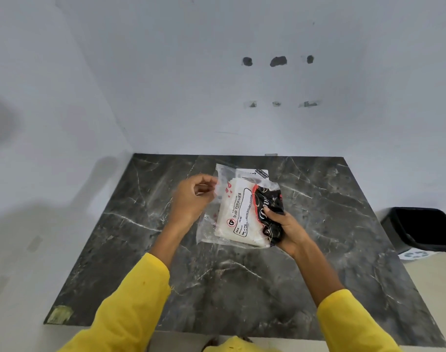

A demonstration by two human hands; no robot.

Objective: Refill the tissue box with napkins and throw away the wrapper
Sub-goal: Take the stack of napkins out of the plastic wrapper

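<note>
While most of the scene is plain to read, a white box (252, 173) with a black printed corner lies behind the clear plastic tissue packet (238, 214), and only its top edge shows; the words on it look like "SOFTWARE ENGINEER", though they are small and tilted. Whether it is the tissue box cannot be told. At the far right a black plastic bin (420, 228) stands on the floor beside the worktop, cut off by the frame edge, and a white mark on its side is too blurred to make out.

Both arms, in bright yellow sleeves (130, 308), reach forward over the dark grey marble-patterned worktop (242, 288). Raised at the packet's upper left corner, the left hand (191, 196) has its fingers (206, 182) pinched together on the loose clear wrapper edge. From the lower right, the right hand (286, 227) grips the packet's black printed end, thumb on top and fingers wrapped underneath, clamped on it.

Held between the two hands over the middle of the worktop, the packet is tilted, with a stack of white napkins visible through the plastic. Its label reads "BIG TISSUES"; the smaller lines beneath are illegible. Curly white lettering on the black end is partly covered by the thumb.
</note>
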